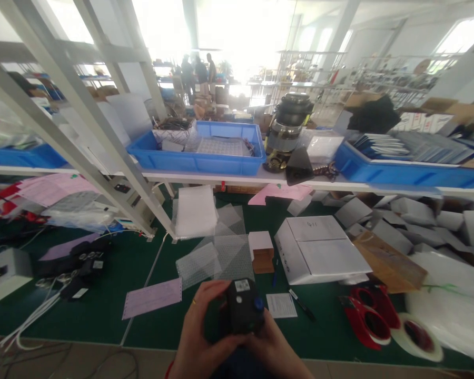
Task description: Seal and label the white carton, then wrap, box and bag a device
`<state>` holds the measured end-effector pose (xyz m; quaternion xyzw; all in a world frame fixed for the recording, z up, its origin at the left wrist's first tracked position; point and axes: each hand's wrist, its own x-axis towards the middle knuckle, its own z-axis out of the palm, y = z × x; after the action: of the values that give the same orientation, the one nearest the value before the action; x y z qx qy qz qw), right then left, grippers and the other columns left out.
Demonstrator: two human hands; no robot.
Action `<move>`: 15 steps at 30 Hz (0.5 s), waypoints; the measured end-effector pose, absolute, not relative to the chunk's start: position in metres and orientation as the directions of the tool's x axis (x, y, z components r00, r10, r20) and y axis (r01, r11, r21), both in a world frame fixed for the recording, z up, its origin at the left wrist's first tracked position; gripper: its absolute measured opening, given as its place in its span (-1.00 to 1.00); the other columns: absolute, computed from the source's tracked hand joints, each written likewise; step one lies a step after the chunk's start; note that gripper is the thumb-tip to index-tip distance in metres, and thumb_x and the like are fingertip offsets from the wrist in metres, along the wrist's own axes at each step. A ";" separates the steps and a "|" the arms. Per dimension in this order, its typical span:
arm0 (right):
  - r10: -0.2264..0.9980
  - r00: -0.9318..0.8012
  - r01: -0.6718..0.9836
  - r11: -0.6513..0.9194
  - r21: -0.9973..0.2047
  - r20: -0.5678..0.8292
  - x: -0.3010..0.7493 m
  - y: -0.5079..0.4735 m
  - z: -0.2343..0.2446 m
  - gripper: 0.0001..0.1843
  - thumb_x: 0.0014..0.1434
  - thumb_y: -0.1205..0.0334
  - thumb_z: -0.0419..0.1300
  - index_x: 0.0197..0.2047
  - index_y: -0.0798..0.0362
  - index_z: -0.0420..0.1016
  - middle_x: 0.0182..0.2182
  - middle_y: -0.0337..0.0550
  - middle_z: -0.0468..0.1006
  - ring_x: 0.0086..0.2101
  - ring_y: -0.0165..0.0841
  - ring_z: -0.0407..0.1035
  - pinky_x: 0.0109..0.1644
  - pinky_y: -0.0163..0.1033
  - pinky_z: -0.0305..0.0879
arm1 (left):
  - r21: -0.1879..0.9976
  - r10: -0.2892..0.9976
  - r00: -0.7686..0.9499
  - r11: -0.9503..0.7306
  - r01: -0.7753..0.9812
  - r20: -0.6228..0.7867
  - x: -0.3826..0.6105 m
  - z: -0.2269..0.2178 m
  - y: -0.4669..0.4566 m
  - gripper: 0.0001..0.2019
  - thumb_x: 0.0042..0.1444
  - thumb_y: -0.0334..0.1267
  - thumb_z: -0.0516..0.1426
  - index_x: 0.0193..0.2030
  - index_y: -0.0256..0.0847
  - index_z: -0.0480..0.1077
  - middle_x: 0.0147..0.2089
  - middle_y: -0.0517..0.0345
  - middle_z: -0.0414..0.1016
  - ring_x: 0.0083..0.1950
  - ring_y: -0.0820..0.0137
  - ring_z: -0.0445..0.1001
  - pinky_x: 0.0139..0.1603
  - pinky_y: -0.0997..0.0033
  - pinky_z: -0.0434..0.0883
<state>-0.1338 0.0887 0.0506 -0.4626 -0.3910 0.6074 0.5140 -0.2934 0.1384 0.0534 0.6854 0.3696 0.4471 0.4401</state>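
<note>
A small black box-shaped device (243,308) with a white label on top and a round blue part on its right side is held up over the near edge of the green bench. My left hand (201,321) wraps round its left side, fingers behind and thumb along the near face. At its lower right, my right hand (274,342) grips the device, with most of its fingers hidden. Just beyond lie sheets of bubble wrap (197,263) and a small open white carton (261,250) with a brown inside. A printed paper slip (281,305) rests right of the device.
A large white box (319,247) stands right of the carton, and a black marker (302,305) lies near it. Red tape dispensers (369,316) and a tape roll (416,337) sit at right. Blue bins (205,163) line the shelf; a slanted metal post (114,137) rises at left.
</note>
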 end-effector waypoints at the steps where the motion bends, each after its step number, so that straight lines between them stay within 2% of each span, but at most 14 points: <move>1: 0.969 -0.060 -0.309 -0.247 -0.918 -0.240 -0.137 0.086 0.049 -0.35 -0.01 -0.33 0.36 -0.05 0.01 0.60 -0.19 -0.04 0.64 -0.22 -0.20 0.52 -0.12 -0.15 0.48 | 0.963 0.936 0.285 -0.246 0.107 0.208 -0.292 0.051 0.140 -0.50 -0.01 -0.18 0.38 0.11 -0.02 0.47 0.05 0.02 0.55 -0.03 0.18 0.55 -0.03 0.23 0.53; 4: 0.913 -0.099 -0.355 -0.403 -0.843 -0.395 -0.143 0.080 0.043 -0.31 -0.03 -0.37 0.35 -0.07 0.06 0.58 -0.46 -0.19 0.54 -0.48 -0.36 0.41 -0.38 -0.29 0.41 | 0.997 0.974 0.219 0.054 0.051 -0.064 -0.288 0.044 0.145 -0.65 0.09 -0.08 0.30 -0.01 -0.15 0.50 -0.09 0.03 0.59 -0.12 0.24 0.56 -0.09 0.31 0.51; 6: 0.891 -0.089 -0.356 -0.446 -0.821 -0.445 -0.144 0.078 0.041 -0.32 -0.01 -0.33 0.37 -0.05 0.06 0.55 -0.57 -0.28 0.45 -0.57 -0.41 0.34 -0.47 -0.33 0.35 | 0.983 0.956 0.232 0.182 0.004 -0.178 -0.285 0.042 0.148 -0.63 0.08 0.00 0.30 -0.07 -0.19 0.49 -0.16 0.03 0.61 -0.11 0.23 0.57 -0.08 0.31 0.50; 9: 0.878 -0.058 -0.344 -0.465 -0.816 -0.476 -0.143 0.079 0.042 -0.34 -0.01 -0.29 0.38 -0.04 0.06 0.53 -0.62 -0.32 0.39 -0.61 -0.43 0.30 -0.53 -0.36 0.30 | 0.962 0.936 0.258 0.264 -0.063 -0.240 -0.285 0.040 0.150 -0.58 0.04 0.05 0.33 -0.08 -0.20 0.48 -0.18 0.05 0.62 -0.12 0.22 0.59 -0.09 0.31 0.51; 15: 0.891 -0.018 -0.284 -0.440 -0.852 -0.454 -0.143 0.080 0.044 -0.39 0.02 -0.25 0.37 -0.05 0.07 0.54 -0.59 -0.30 0.41 -0.59 -0.43 0.28 -0.52 -0.37 0.26 | 0.943 0.931 0.275 0.289 -0.164 -0.238 -0.285 0.032 0.148 -0.63 0.08 -0.03 0.33 -0.05 -0.17 0.50 -0.09 0.05 0.62 -0.04 0.23 0.57 -0.04 0.35 0.51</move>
<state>-0.1428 0.0800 0.0438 -0.5388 -0.2818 0.6553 0.4481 -0.2853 0.1479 0.0321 0.4339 0.4419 0.4086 0.6704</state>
